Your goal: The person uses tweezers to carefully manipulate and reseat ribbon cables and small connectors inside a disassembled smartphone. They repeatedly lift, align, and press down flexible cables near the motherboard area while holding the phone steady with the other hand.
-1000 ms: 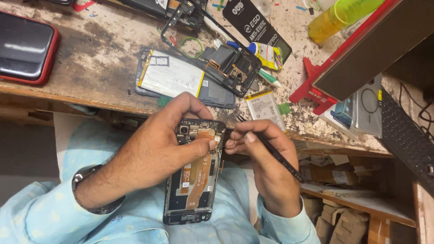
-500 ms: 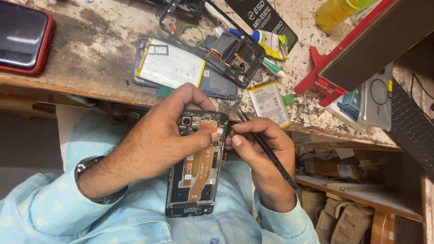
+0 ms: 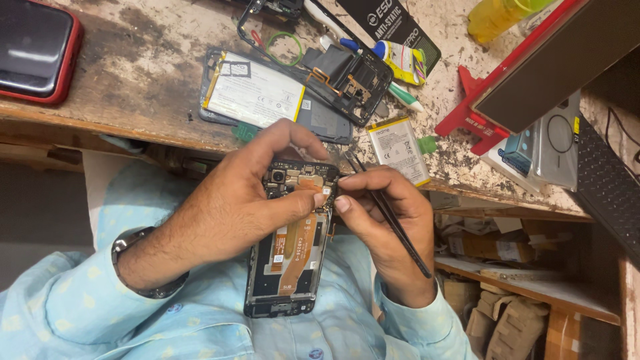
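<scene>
Up on the surface [image 3: 133,87], a yellow bottle [image 3: 497,17] stands at the far edge, contents unclear. Our left hand [image 3: 230,207] clasps the opened phone [image 3: 290,250] above our lap: back off, copper flex ribbon and camera module bare. Our right hand [image 3: 383,220] pinches black tweezers [image 3: 393,223], tips at the phone's top edge.

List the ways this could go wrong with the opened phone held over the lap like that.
The opened phone is off the bench, gripped only by the left hand; a slip could drop it. The black tweezers in the right hand have their tips at the phone's upper edge; a jerk might scratch the orange flex cable.
</scene>
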